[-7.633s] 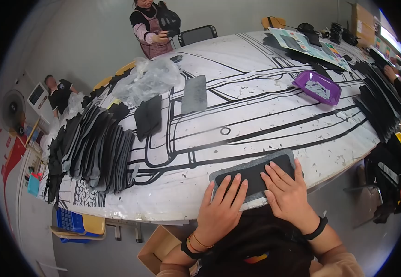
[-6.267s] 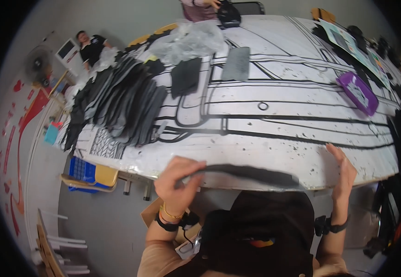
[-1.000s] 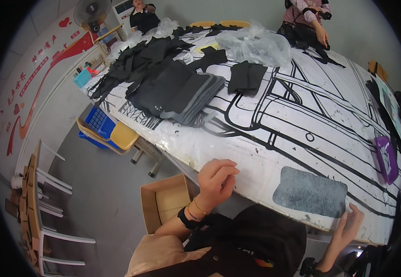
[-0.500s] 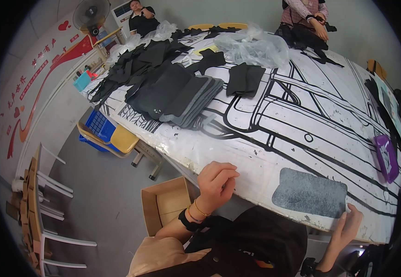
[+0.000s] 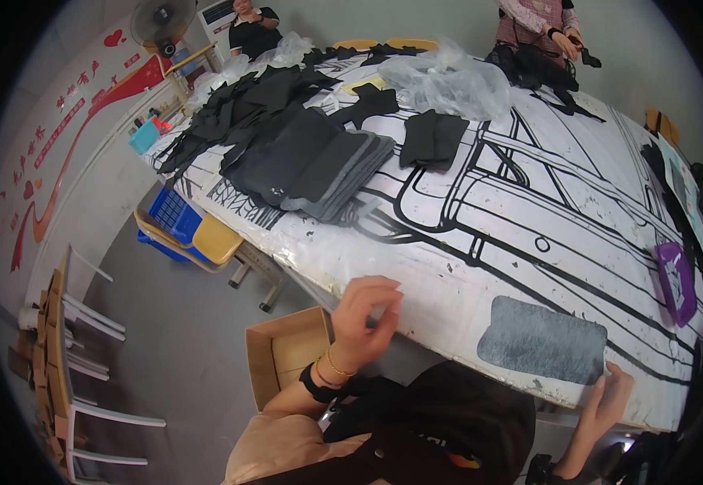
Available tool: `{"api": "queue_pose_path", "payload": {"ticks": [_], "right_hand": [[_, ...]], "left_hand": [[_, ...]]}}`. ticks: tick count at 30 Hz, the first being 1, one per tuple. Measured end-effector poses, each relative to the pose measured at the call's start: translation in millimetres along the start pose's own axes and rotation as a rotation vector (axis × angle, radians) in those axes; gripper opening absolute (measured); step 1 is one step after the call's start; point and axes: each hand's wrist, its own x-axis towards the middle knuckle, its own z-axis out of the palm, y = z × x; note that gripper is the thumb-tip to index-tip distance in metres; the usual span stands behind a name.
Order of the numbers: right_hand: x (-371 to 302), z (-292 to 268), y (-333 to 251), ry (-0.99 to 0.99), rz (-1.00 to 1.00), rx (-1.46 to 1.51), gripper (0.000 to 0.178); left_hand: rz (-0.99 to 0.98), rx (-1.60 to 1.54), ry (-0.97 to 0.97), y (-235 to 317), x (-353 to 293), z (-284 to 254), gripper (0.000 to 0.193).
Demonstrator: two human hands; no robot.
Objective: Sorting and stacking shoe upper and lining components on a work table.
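A grey, fuzzy, rectangular piece of cloth [image 5: 542,339] with a few rounded corners lies flat near the table's front edge. At its near right corner is my right hand [image 5: 608,396], fingers partly extended and apart, the fingertips at or just beside the cloth's edge. Over the front edge, left of the cloth, my left hand [image 5: 366,319] is raised with its fingers curled toward the thumb. Anything between those fingertips is too small or blurred to make out. A stack of dark grey cloth pieces [image 5: 311,166] lies farther back on the left.
The white table [image 5: 416,275] bears black line drawings. Loose black cloth pieces [image 5: 258,101], a smaller dark stack [image 5: 432,139], clear plastic bags [image 5: 452,81] and a purple pouch [image 5: 675,283] lie on it. A cardboard box [image 5: 287,352] stands below. Two people are at the far side.
My left hand has moved slightly left and up, fingers still curled. My right hand has barely moved at the grey cloth's corner. At the far right, the other person's hands have shifted.
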Motion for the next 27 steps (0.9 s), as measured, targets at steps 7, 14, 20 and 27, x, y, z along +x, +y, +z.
{"api": "queue_pose_path", "payload": {"ticks": [7, 14, 20, 27], "right_hand": [[-10.2, -9.9, 22.6, 0.061, -0.051, 0.073, 0.023], [-15.9, -35.5, 61.7, 0.153, -0.031, -0.073, 0.036], [-8.4, -40.5, 62.0, 0.194, 0.044, -0.093, 0.033], [-14.5, -27.4, 136.0, 0.18, 0.178, -0.031, 0.039]], "left_hand": [[-0.174, 0.177, 0.348, -61.5, 51.6, -52.2, 0.065], [-0.612, 0.336, 0.509, -169.7, 112.6, -113.8, 0.121], [-0.903, -0.356, 0.76, -236.6, 135.6, -155.3, 0.137], [-1.255, -0.327, 0.595, -333.3, 158.7, -220.4, 0.132]]}}
